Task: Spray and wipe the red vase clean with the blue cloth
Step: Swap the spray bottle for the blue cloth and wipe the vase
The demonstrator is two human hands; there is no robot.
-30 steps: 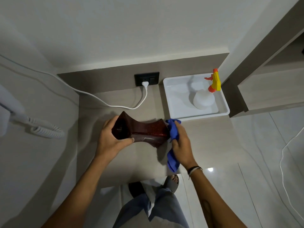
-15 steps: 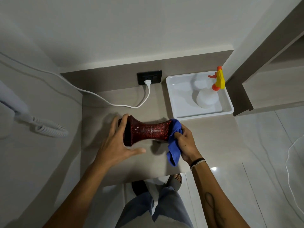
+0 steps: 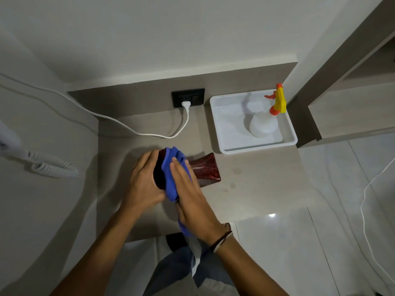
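Two bare hands meet over a red vase [image 3: 205,169] that lies on its side on the beige countertop [image 3: 256,189], its flared right end pointing toward the white tray [image 3: 226,116]. Left hand [image 3: 143,180]: fingers curled around the vase's left end, gripping it and steadying it against the counter. Right hand [image 3: 188,193]: palm down, fingers extended nearly flat and pressing the blue cloth [image 3: 171,169] against the vase's left portion; the cloth drapes over the top of the vase, and a loose tail hangs below the right wrist, past the counter's front edge. A dark cord bracelet [image 3: 221,241] circles that wrist. Behind and to the right, apart from the vase, the tray holds a white spray bottle [image 3: 264,126] with a yellow-and-orange trigger head, standing upright. A white power cable [image 3: 149,133] runs from the black wall socket [image 3: 188,97] across the counter's rear toward the left wall, where a coiled white cord [image 3: 51,167] hangs.
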